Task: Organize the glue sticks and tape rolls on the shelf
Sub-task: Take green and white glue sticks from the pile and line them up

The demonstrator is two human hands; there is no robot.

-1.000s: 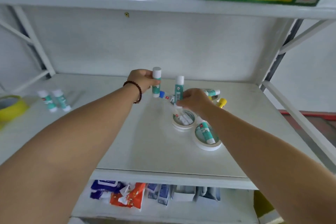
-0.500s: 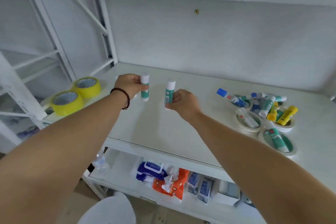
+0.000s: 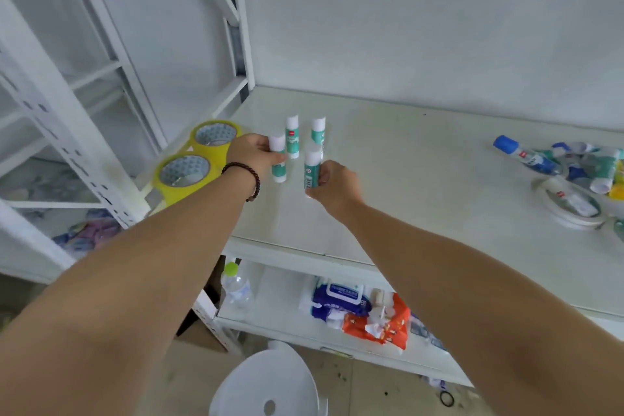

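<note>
On the white shelf [image 3: 422, 159] two green-and-white glue sticks [image 3: 292, 136] stand upright near the left end. My left hand [image 3: 251, 154] grips a third glue stick [image 3: 278, 159] upright just in front of them. My right hand [image 3: 332, 184] grips a fourth glue stick [image 3: 312, 167] upright beside it, its base at or just above the shelf. Two yellow tape rolls [image 3: 189, 172] lie flat at the shelf's left edge. A heap of glue sticks and bottles [image 3: 574, 165] lies over white tape rolls [image 3: 570, 206] at the far right.
A white upright post [image 3: 67, 132] stands left of the yellow rolls. The lower shelf holds a water bottle [image 3: 236, 287] and wipe packets [image 3: 341, 300]. A white stool [image 3: 270, 385] stands on the floor below. The back wall is close behind the shelf.
Both hands carried their glue sticks from the right-hand heap to the shelf's left end, and the view swung left. The sticks now sit in front of the two standing ones.
</note>
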